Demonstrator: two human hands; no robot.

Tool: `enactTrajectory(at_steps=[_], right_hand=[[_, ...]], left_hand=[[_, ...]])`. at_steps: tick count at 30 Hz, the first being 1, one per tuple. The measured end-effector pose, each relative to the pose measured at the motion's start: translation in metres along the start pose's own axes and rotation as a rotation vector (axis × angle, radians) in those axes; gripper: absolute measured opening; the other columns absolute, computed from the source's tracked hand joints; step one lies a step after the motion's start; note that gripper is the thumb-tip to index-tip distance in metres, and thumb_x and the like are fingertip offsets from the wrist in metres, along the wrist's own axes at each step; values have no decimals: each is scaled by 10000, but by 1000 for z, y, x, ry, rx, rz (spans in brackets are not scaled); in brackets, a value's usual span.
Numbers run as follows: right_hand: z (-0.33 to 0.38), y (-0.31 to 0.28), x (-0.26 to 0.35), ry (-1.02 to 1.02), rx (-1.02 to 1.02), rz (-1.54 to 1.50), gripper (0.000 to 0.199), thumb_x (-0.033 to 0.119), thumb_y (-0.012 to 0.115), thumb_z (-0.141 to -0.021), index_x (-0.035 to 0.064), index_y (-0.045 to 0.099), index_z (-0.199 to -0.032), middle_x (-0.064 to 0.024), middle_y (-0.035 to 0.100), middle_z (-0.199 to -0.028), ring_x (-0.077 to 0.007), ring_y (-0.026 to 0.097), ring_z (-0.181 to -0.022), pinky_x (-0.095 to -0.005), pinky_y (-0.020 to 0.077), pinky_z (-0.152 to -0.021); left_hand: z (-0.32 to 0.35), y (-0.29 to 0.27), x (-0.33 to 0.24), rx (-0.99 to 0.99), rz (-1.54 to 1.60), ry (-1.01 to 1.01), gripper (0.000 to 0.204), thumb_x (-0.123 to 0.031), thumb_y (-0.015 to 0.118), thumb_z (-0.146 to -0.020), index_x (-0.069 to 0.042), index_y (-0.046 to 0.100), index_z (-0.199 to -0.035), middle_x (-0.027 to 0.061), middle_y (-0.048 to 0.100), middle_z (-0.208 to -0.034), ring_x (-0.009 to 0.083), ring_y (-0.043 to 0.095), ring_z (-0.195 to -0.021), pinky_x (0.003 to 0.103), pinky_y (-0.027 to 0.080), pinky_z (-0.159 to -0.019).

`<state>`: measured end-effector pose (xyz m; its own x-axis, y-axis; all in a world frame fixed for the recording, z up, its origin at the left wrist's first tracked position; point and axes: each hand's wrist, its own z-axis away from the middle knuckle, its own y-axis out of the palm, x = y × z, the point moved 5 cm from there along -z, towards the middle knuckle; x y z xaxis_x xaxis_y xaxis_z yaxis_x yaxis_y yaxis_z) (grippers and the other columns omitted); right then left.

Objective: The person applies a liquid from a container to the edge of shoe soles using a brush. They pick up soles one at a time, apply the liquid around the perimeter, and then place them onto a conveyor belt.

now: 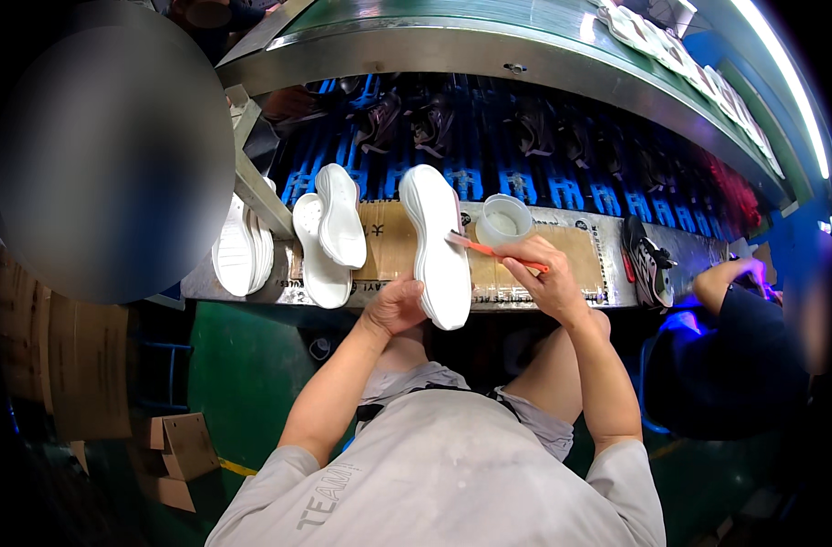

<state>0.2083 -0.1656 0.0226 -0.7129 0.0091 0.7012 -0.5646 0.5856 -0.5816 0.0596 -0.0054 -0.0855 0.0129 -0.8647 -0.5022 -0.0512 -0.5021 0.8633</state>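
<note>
The left hand (393,308) grips a white shoe sole (437,244) by its lower end, fingers closed around it, holding it upright over the cardboard-covered surface (580,246). The right hand (545,278) pinches an orange-handled brush (489,249), its bristles touching the sole's edge. A small translucent cup (504,220) sits just behind. Good work here likely means steadying the sole firmly and making even, light strokes along the rim, without drips.
</note>
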Motion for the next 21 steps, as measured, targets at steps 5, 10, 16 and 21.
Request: enactTrajectory(at_steps=[5,10,16,21], right_hand=[[8,-17,21,15,162,26,135,84,728,-905,49,776,-1026,-103,748,-944,-270,672,-894,-379,549,-825],[20,-20,16,110,168,-23,113,113,736,-905,48,783,-984,-115,738,-896,-270,666,-873,-383,538,-783],[27,-8,34,173,-40,-25,122,111,739,-906,18,773,-978,-134,740,-851,-300,653,-768,-390,527,-710],[34,4,41,136,-192,54,107,73,738,-900,10,765,-983,-111,744,-870,-277,636,-767,-385,521,-721]], left_hand=[[-6,-1,-45,-31,-325,85,915,-180,844,-740,-4,384,-1511,122,583,-1364,283,559,-1302,400,406,-1156],[-13,24,-74,-78,-790,212,888,-55,844,-723,-10,395,-1488,82,576,-1346,223,544,-1292,368,408,-1137],[-6,36,-51,-149,-1134,342,711,-16,854,-761,-14,511,-1385,87,616,-1307,211,598,-1235,374,475,-1073],[-1,45,-44,-199,-1440,405,614,-31,878,-743,-3,598,-1289,94,667,-1230,204,645,-1154,358,499,-1032]])
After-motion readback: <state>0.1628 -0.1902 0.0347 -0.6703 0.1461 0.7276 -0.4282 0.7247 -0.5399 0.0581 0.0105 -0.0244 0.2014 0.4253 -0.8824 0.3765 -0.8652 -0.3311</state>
